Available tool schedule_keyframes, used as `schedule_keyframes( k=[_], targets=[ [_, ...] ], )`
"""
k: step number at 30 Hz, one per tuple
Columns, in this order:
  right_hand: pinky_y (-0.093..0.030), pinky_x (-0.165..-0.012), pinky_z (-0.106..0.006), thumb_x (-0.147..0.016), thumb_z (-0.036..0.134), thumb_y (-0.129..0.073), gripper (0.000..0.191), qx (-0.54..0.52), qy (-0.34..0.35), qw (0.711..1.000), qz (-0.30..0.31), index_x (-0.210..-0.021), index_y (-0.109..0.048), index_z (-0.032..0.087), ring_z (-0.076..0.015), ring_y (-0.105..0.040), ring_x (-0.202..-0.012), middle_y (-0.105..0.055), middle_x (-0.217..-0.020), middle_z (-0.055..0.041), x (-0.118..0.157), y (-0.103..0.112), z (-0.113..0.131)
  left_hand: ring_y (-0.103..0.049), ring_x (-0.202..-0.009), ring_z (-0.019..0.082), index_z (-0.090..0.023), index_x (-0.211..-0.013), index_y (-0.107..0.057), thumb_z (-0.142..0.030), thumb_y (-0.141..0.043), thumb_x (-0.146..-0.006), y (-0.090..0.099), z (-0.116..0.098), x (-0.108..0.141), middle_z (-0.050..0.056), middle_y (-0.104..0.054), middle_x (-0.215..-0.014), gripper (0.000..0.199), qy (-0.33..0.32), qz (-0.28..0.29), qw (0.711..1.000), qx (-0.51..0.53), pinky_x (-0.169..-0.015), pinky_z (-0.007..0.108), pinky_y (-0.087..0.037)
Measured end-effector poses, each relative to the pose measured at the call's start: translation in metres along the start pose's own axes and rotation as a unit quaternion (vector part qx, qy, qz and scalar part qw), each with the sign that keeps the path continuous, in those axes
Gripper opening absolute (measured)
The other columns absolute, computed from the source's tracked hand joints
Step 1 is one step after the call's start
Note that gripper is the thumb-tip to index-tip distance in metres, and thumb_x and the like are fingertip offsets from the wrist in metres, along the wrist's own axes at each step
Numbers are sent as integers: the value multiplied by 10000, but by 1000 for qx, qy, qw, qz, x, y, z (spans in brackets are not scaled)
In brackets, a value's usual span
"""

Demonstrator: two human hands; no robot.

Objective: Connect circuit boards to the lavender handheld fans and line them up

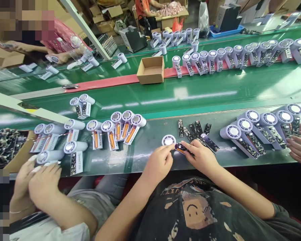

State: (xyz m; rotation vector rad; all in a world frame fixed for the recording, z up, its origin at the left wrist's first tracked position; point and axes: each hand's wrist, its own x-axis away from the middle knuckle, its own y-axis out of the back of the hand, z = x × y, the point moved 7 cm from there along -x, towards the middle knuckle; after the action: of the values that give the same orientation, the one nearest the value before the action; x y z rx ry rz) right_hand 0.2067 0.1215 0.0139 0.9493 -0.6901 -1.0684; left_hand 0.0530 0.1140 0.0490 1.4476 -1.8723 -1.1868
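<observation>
My left hand (159, 164) grips a white mini fan (168, 140) at its lower end, with the round grille facing up. My right hand (199, 156) sits just to the right, its fingertips pressing on a dark circuit board (183, 149) with an orange strip. Several loose black circuit boards (193, 130) lie on the green conveyor belt (150, 160) beyond my right hand. The held board's left end almost meets the fan. Part of that board is hidden under my fingers.
Finished white fans with cards (115, 129) stand to the left, and fans with boards (256, 130) lie to the right. A co-worker's hands (41, 182) and another person's hand (300, 150) work at either side. A cardboard box (150, 69) sits on the farther belt.
</observation>
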Motion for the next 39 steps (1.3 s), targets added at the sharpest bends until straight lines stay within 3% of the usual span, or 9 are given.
schedule_keyframes(
  k=[2,5,8,15,19,23,29,33,39],
  targets=[
    [-519,-659,-270,-933,305,-528,434,21,-5,1000,9,-1361,-593,286,-184,-676,-790,-642,-976,-58,-3,4,0,-606,-1166,277,-207,-1254,-616,-114,-512,-848,8,5,-5,108,-665,-1272,429,-33,-46,997,-60,-1001,448,-493],
    [-503,-656,-252,-928,321,-551,439,55,-2,998,16,-1365,-587,308,-183,-677,-830,-633,-993,-65,-5,11,4,-516,-1289,334,-211,-1344,-542,-169,-633,-801,-4,13,-20,122,-549,-1433,552,-75,1,990,-121,-1061,538,-441],
    [-484,-664,-235,-942,348,-540,429,72,-3,997,32,-1368,-583,317,-174,-673,-860,-629,-1001,-71,-4,14,9,-585,-1184,286,-212,-1297,-571,-212,-644,-827,-18,20,-29,103,-627,-1307,475,-81,44,991,-100,-1002,456,-503],
    [-439,-674,-262,-942,405,-535,414,91,16,994,64,-1345,-606,343,-157,-627,-794,-610,-986,-65,-7,11,8,-603,-1044,271,-239,-1184,-636,-209,-677,-802,-20,21,-20,79,-651,-1154,385,-61,10,997,-55,-912,421,-522],
    [-412,-740,-303,-963,422,-514,412,102,55,991,68,-1360,-591,340,-201,-585,-884,-591,-964,-78,-11,9,12,-597,-1044,276,-236,-1181,-641,-205,-687,-795,-20,23,-18,86,-643,-1161,390,-50,5,997,-51,-915,436,-513],
    [-377,-752,-328,-974,431,-497,408,104,35,991,79,-1368,-576,367,-229,-546,-923,-582,-988,-94,-12,6,11,-594,-1078,282,-231,-1160,-649,-221,-689,-799,-22,23,-18,87,-639,-1153,363,-54,14,998,-34,-950,461,-500],
    [-344,-866,-383,-941,458,-556,378,70,11,996,55,-1303,-629,378,-252,-493,-1002,-589,-1054,-94,-8,2,6,-529,-1261,327,-253,-956,-683,-207,-640,-830,-22,11,-20,59,-683,-1161,141,-68,34,995,-65,-1059,559,-404],
    [-339,-925,-408,-888,464,-637,545,4,10,999,30,-1401,-538,311,-248,-520,-1040,-614,-1150,-90,4,1,-7,-586,-1190,316,-259,-931,-676,-184,-637,-823,-21,5,-26,46,-717,-1097,137,-52,66,993,-89,-1037,568,-413],
    [-318,-915,-390,-912,303,-635,217,-94,-31,995,-28,-1108,-727,304,-216,-574,-1050,-705,-1120,-43,19,5,-30,-607,-1169,322,-240,-870,-653,-164,-699,-754,-25,6,-32,31,-740,-1021,146,-51,85,994,-38,-1022,552,-448]
  ],
)
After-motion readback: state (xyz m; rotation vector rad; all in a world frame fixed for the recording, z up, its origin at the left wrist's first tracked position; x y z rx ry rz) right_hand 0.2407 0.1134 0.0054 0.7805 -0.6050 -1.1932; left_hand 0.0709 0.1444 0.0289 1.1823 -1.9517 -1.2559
